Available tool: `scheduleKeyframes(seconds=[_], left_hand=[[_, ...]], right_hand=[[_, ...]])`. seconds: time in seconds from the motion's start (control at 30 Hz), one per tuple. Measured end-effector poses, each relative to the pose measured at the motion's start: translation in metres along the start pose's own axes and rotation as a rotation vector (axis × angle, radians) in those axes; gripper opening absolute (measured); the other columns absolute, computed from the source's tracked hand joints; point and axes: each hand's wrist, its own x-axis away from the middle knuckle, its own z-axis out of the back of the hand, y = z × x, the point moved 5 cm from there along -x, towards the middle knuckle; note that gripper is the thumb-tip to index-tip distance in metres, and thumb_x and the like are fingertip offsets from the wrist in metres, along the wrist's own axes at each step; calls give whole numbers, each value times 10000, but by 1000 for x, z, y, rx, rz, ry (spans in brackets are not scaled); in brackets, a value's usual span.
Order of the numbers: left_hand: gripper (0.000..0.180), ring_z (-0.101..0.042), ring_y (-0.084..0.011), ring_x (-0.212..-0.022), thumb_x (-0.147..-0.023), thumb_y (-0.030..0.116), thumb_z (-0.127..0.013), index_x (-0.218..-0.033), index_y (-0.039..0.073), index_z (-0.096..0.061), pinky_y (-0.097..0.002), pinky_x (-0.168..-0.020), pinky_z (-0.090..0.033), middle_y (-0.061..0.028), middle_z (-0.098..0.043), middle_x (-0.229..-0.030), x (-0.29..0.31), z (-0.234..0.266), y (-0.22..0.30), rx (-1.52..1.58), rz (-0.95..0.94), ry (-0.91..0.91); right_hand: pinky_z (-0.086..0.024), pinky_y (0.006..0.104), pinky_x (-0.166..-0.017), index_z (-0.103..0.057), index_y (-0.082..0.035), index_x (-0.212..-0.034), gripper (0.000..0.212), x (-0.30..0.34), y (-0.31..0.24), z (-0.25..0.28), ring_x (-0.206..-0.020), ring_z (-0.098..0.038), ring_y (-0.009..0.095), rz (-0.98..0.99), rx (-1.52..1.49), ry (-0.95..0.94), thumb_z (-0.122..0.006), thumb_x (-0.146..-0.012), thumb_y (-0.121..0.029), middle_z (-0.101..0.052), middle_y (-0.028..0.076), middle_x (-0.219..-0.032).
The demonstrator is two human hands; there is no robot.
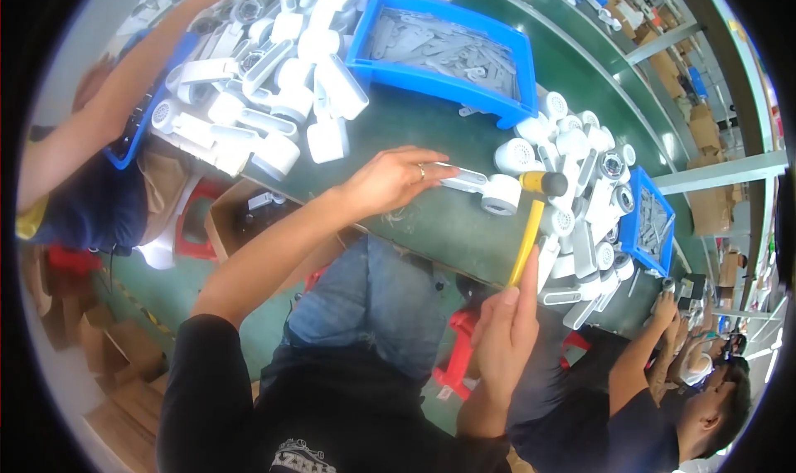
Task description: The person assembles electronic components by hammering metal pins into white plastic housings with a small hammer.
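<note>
My left hand (pixel 390 179) is closed on the handle of a white handheld device (pixel 500 195) with a round, drum-shaped head and a grey inset along the handle. The device lies low over the dark green worktop (pixel 414 133), its head pointing right. In my right hand (pixel 507 328) is a mallet with a yellow handle (pixel 528 241). Its yellow-and-black head (pixel 543 183) is raised just beside the device's round head; whether they touch I cannot tell.
White devices of the same kind are heaped at the left (pixel 274 100) and right (pixel 580 199). A blue bin (pixel 356 54) of flat grey strips stands at the back, another blue bin (pixel 638 224) farther right. Co-workers sit left (pixel 91 174) and right (pixel 638 407). Red stools stand below.
</note>
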Motion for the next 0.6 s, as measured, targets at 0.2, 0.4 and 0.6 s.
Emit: scheduleKeyframes(seconds=[0.2,0.4,0.6], left_hand=[[376,-678,-205,-994,-941,141,-753,-1304,238,-771,-476,-1091,-413,-55,-713,-1057,-1,-3,0,-86,-10,-52],[364,-688,-196,-1021,-925,126,-749,-1272,229,-781,-497,-1070,-411,-52,-717,-1031,-2,0,1,-108,0,-39],[375,-688,-181,-986,-905,119,-761,-1264,223,-785,-460,-1031,-412,-39,-722,-1000,-2,0,4,-102,-11,-30]], right_hand=[[-440,295,-510,-247,-48,-1681,615,-17,32,-19,-521,-503,101,114,64,128,-455,-1105,-106,-546,3,-656],[-420,277,-535,-276,-37,-1668,580,-17,7,-7,-568,-487,81,7,-8,83,-432,-1113,-101,-529,22,-658],[-409,251,-525,-229,-76,-1689,613,-14,27,-13,-550,-474,79,-41,67,19,-442,-1115,-107,-554,1,-672]])
